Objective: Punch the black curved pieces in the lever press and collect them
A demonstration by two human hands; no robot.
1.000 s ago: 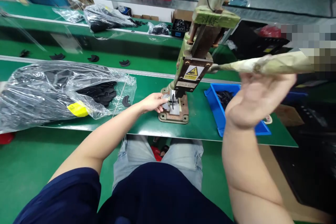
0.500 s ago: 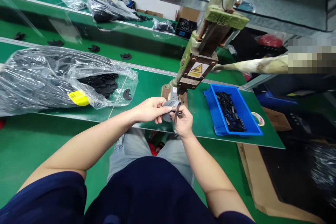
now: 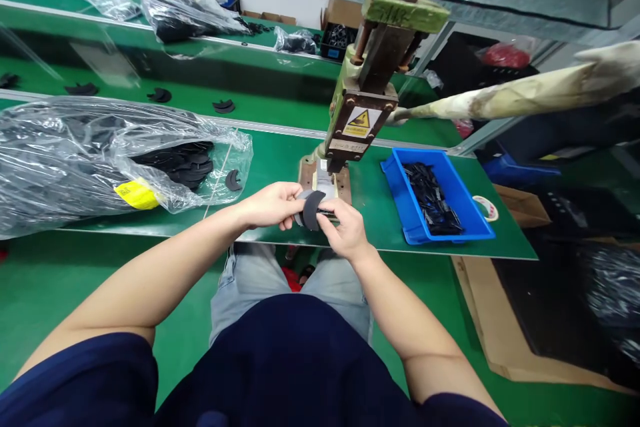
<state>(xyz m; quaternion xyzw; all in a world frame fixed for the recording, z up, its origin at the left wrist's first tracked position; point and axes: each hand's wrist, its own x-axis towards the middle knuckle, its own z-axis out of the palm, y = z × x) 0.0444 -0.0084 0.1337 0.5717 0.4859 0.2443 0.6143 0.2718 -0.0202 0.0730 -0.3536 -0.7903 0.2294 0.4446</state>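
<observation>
My left hand [image 3: 275,205] is closed, thumb and fingers pinching a grey curved piece [image 3: 301,215] at its left side. A dark crescent-shaped piece [image 3: 312,211] lies over or against that grey piece, its flat face towards me. Its right edge is pinched in my right hand [image 3: 345,228], between thumb and fingers. Both hands are over the bench's front edge, just before the base of a green hand press [image 3: 345,177]. Whether the two pieces are joined I cannot tell.
Left, a clear plastic bag [image 3: 80,160] spills dark crescent pieces. On the right stands a blue bin [image 3: 470,213] of small black parts, with a tape roll [image 3: 486,209] beside it. The press lever [image 3: 500,100] reaches out to the right. Several crescents lie behind the bench.
My right hand has turned the dark crescent from edge-on to face-on and brought it across the grey piece. The view has shifted slightly.
</observation>
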